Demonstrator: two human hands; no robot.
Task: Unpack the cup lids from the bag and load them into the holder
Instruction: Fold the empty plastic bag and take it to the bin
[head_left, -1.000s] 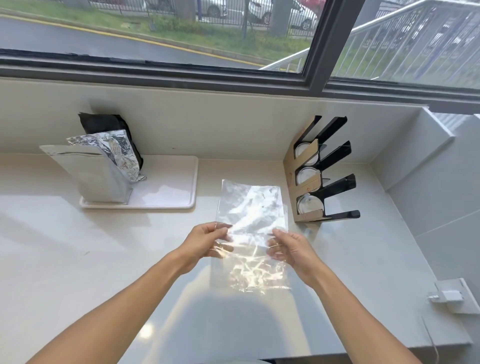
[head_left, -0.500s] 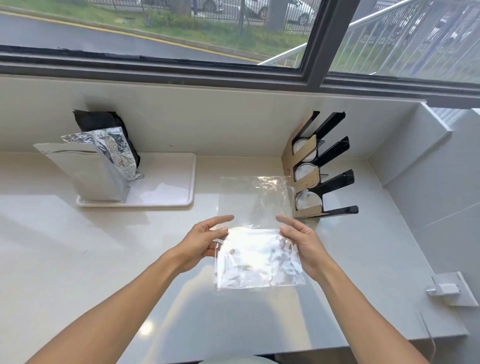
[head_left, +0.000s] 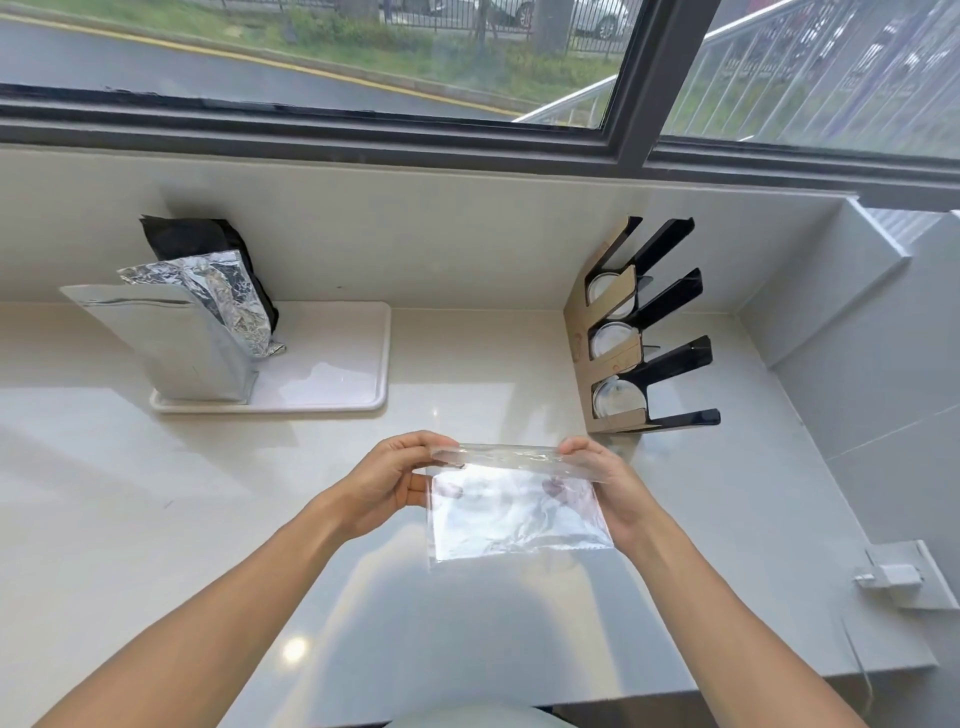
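A clear plastic bag hangs flat and looks empty above the counter, its top half folded over toward me. My left hand pinches its left edge at the fold and my right hand pinches the right edge. Behind my right hand, at the back right, stands the black and cardboard lid holder with three slots. A clear cup lid sits in each slot: top lid, middle lid, bottom lid.
A white tray at the back left carries a silver foil pouch, a crumpled foil bag and a black bag. A white charger lies at the right edge. A wall and window run behind the pale counter.
The bag lay stretched out long between my hands; its far half has since been folded down toward me, so it is now about half as tall. Both hands shifted to the fold.
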